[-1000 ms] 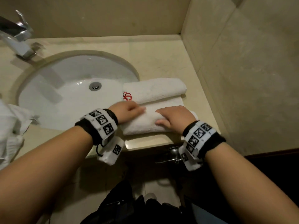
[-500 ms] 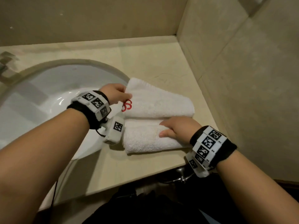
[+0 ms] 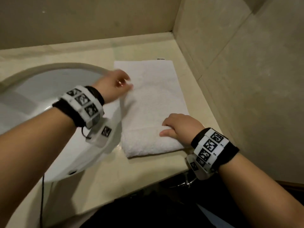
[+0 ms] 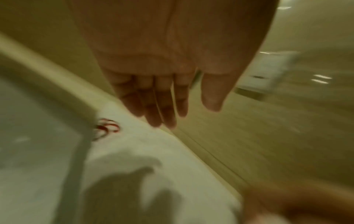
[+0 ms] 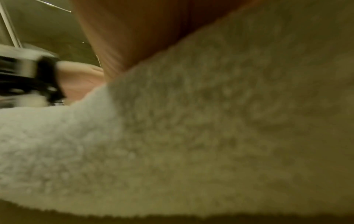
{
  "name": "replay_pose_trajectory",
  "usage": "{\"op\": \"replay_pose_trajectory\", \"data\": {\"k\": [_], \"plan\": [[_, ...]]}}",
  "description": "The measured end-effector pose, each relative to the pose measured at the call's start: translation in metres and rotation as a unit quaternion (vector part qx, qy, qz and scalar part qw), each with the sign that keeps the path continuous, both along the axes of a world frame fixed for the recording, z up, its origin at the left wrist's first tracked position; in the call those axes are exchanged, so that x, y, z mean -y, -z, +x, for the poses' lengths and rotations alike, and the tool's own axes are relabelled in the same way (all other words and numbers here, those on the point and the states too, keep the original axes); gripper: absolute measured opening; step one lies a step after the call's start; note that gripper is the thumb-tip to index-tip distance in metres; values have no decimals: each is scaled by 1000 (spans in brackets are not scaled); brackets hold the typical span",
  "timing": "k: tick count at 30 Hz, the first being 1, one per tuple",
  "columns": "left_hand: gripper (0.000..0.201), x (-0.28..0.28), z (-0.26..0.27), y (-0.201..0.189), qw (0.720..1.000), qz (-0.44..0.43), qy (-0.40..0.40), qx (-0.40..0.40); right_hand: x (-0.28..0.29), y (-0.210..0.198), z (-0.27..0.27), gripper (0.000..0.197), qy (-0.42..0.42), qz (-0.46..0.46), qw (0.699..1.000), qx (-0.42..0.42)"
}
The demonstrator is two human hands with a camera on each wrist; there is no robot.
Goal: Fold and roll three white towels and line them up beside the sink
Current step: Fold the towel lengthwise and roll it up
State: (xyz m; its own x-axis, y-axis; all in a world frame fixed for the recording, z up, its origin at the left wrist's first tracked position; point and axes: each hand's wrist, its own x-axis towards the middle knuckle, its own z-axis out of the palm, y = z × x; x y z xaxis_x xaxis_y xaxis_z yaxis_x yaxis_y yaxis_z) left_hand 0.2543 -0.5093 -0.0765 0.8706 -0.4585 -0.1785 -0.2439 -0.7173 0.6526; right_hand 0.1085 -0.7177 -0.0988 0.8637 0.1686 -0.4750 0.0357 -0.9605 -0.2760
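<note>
Towel (image 3: 153, 102), white, one only in view, lies flat on the counter (image 3: 105, 176) just right of the sink (image 3: 41, 99); long axis runs away from the person, near end doubled into a thick fold. Right hand (image 3: 181, 127) rests on that near fold, fingers bent over the edge. Left hand (image 3: 113, 86) hovers at the far left edge, fingers straight and together, holding nothing. One sink. Judgement: rolling would start from the near fold, right hand nearer.
</note>
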Motion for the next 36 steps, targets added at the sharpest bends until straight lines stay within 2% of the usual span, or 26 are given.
{"op": "replay_pose_trajectory", "data": {"k": [1, 3, 5, 7, 9, 11, 13, 15, 17, 19, 20, 22, 24, 26, 28, 30, 33, 34, 36], "plan": [[43, 1, -26, -3, 995, 21, 95, 11, -1, 0, 0, 51, 3, -1, 1000, -3], [60, 8, -77, 1, 961, 120, 242, 65, -1, 2, 2, 50, 17, 0, 1000, -1], [70, 15, -116, 14, 917, 233, 294, 136, -3, 2, 1, 47, 35, 14, 999, 19], [64, 17, -125, 22, 917, 257, 271, 138, -1, -2, -9, 49, 24, 32, 996, 78], [58, 13, -115, 24, 934, 226, 259, 100, 4, -4, -27, 61, -48, -2, 988, 147], [54, 10, -104, 22, 943, 200, 261, 49, 6, -2, -43, 69, -104, -41, 979, 171], [52, 9, -99, 19, 940, 209, 267, 40, 5, -1, -43, 60, -92, -60, 982, 154], [52, 7, -105, 16, 931, 231, 260, 109, 1, -4, -33, 51, -53, -33, 993, 99], [65, 0, -116, 21, 913, 228, 266, 207, -1, -9, -21, 48, -6, 28, 1000, -6], [80, -4, -128, 27, 898, 250, 279, 231, -1, -13, -13, 47, 11, 73, 995, -73], [80, -3, -128, 30, 897, 268, 272, 224, -1, -14, -11, 47, 2, 67, 995, -74], [73, 4, -115, 32, 909, 275, 251, 185, 0, -15, -12, 53, -31, -10, 999, 22], [62, 11, -95, 28, 927, 248, 253, 125, 2, -12, -25, 67, -51, -99, 983, 145], [52, 15, -76, 26, 937, 212, 269, 62, 3, -5, -38, 78, -53, -129, 978, 155], [51, 16, -66, 26, 937, 205, 281, 36, 5, 2, -37, 72, -26, -110, 985, 131], [61, 15, -64, 25, 928, 227, 281, 94, 9, -1, -14, 58, 14, -53, 996, 73], [87, 13, -71, 32, 883, 262, 304, 243, 17, -8, 22, 46, 33, 18, 998, -47], [91, 13, -71, 35, 876, 273, 308, 252, 18, -8, 31, 45, 40, 28, 997, -62], [85, 15, -62, 37, 888, 264, 303, 224, 18, -7, 38, 46, 62, 13, 998, -24]]}}
